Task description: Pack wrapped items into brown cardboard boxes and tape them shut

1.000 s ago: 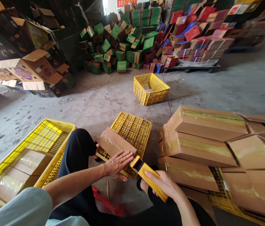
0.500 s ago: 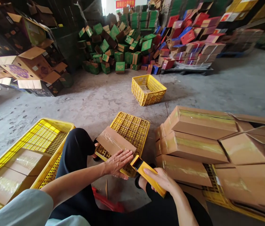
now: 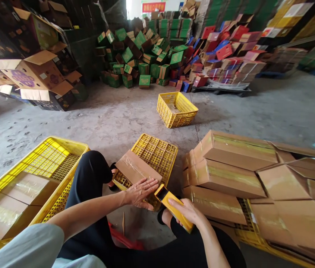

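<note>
The left hand [image 3: 141, 193] lies palm down, its forearm coming in from 8 o'clock; its fingers are extended toward 2 o'clock, and the thumb points toward 4. Its grip is released, the flat fingers resting on the near end of the carton [image 3: 138, 166]. The right hand [image 3: 183, 210], with its forearm rising from 5 o'clock, has its grip clenched around the yellow tool [image 3: 175, 208], whose dark-windowed head points to 10 o'clock, just beside the left fingertips. Whether that head touches the carton, I cannot tell.

The carton lies on the upturned yellow crate [image 3: 164, 152], its long side running from 10 to 4 o'clock, clear tape across its top. Stacked cartons [image 3: 234, 176] stand at 3 o'clock, an open yellow basket [image 3: 177, 111] at 12, and a long yellow crate [image 3: 75, 163] with taped boxes at 9.

Since the earlier frames, the hands and carton have kept nearly the same arrangement, while the view has turned slightly right.
</note>
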### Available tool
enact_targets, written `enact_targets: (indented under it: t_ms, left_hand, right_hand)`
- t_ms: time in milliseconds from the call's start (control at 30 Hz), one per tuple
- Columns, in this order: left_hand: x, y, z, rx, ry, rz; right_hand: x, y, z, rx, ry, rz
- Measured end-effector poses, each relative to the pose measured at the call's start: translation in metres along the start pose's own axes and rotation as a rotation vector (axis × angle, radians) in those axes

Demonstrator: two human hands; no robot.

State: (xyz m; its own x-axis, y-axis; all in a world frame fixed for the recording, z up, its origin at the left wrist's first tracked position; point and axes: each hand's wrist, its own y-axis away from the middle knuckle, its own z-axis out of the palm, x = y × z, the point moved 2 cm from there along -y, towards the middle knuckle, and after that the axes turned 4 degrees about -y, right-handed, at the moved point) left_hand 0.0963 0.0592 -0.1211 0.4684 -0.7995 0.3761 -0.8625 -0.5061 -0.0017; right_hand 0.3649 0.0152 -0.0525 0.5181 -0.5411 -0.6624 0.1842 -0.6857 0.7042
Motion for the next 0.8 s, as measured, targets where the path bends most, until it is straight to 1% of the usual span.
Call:
enact_targets:
  t_ms: [67,100,167,267,333,367,433,500,633,800]
  left_hand:
    - [-0.008,0.002,-0.005,0.025,0.013,-0.039]
    - [-0.015,0.004,-0.009,0.055,0.012,-0.079]
    - [-0.034,0.011,-0.020,0.137,0.003,-0.204]
    - [-0.074,0.024,-0.039,0.246,0.026,-0.469]
    - [-0.101,0.033,-0.051,0.296,0.053,-0.705]
    - [-0.113,0.038,-0.055,0.307,0.083,-0.825]
    - [-0.129,0.044,-0.060,0.283,0.198,-0.984]
    - [-0.137,0.048,-0.061,0.244,0.286,-1.053]
    - [-0.139,0.048,-0.061,0.200,0.383,-1.105]
    - [-0.143,0.051,-0.069,0.232,0.537,-1.103]
  right_hand:
    - [-0.002,-0.001,0.000,-0.003,0.006,-0.001]
    - [-0.001,-0.003,0.000,-0.003,0.009,0.002]
    - [0.001,-0.006,0.000,0.002,0.011,0.009]
    - [0.007,-0.012,0.000,0.016,-0.003,0.012]
    - [0.009,-0.015,0.000,0.022,-0.013,0.024]
    - [0.010,-0.015,0.000,0.020,-0.016,0.031]
    - [0.009,-0.015,0.000,0.022,-0.018,0.035]
    - [0.007,-0.014,-0.001,0.024,-0.009,0.026]
    - [0.005,-0.014,-0.003,0.056,0.026,0.018]
    - [-0.002,-0.008,0.004,0.113,0.043,-0.005]
